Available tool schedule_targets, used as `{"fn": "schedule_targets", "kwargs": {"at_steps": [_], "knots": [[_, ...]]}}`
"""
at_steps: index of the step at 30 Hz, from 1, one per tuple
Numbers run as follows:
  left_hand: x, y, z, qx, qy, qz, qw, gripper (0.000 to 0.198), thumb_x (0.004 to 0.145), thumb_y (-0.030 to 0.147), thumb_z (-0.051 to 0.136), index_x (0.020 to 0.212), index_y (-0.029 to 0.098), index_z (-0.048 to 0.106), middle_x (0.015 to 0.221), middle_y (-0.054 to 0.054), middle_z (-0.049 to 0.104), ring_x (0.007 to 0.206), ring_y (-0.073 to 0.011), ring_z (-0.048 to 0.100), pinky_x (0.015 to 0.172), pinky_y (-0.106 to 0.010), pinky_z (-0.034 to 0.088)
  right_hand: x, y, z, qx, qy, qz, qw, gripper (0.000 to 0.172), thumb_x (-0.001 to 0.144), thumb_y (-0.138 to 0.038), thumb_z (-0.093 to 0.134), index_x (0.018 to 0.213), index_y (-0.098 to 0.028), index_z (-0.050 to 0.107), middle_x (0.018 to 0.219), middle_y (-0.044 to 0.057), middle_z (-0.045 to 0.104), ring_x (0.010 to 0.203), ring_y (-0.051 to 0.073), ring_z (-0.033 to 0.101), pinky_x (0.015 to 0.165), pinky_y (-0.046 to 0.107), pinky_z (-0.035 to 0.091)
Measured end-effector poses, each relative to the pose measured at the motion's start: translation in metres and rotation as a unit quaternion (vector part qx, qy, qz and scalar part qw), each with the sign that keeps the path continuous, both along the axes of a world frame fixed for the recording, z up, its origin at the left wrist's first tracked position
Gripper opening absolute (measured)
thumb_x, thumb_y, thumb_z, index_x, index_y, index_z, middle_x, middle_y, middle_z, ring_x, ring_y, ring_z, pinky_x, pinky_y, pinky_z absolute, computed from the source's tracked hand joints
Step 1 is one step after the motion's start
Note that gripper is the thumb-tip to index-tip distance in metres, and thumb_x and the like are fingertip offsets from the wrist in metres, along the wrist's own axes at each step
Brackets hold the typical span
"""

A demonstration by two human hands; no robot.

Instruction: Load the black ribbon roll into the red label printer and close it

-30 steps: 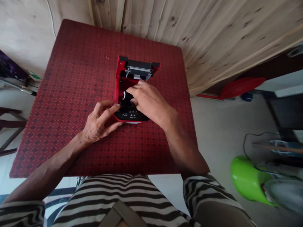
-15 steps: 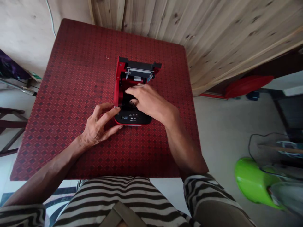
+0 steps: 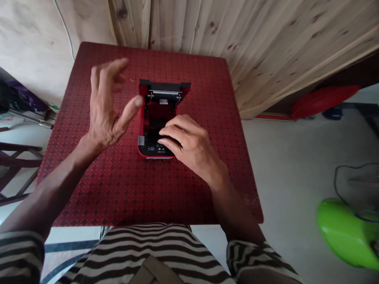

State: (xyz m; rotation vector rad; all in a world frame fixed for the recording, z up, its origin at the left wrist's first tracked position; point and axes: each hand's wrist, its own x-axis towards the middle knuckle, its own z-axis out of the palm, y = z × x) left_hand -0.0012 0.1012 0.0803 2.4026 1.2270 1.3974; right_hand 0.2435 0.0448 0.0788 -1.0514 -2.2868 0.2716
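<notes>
A small red and black printer (image 3: 154, 118) stands in the middle of a table with a red patterned cloth (image 3: 118, 181), its lid (image 3: 164, 84) tipped open toward the far wall. My right hand (image 3: 189, 146) rests on the printer's black front panel (image 3: 149, 148), fingers curved down over the near edge of the open bay; what lies under them is hidden. My left hand (image 3: 108, 106) is raised in the air to the left of the printer, fingers spread and holding nothing.
A wooden plank wall (image 3: 237, 35) runs behind the table. A bright green plastic object (image 3: 343, 232) sits on the floor at the right, a red object (image 3: 322, 100) lies by the wall, and dark chair legs (image 3: 12, 157) stand at the left.
My left hand has lifted off the printer's left side and risen into the air, fingers spread. My right hand slid from inside the bay toward the front panel. The black roll is out of sight.
</notes>
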Motion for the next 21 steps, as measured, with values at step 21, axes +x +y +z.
{"fn": "schedule_targets", "kwargs": {"at_steps": [21], "knots": [[0.002, -0.045, -0.043, -0.034, 0.087, -0.13, 0.987, 0.04, 0.109, 0.051, 0.053, 0.136, 0.028, 0.069, 0.132, -0.01, 0.066, 0.126, -0.0265, 0.065, 0.108, -0.05, 0.057, 0.007, -0.039, -0.01, 0.073, -0.078, -0.05, 0.993, 0.026, 0.106, -0.012, 0.053, 0.112, -0.016, 0.078, 0.103, 0.01, 0.079, 0.093, 0.024, 0.067, 0.086, 0.041, 0.061]]}}
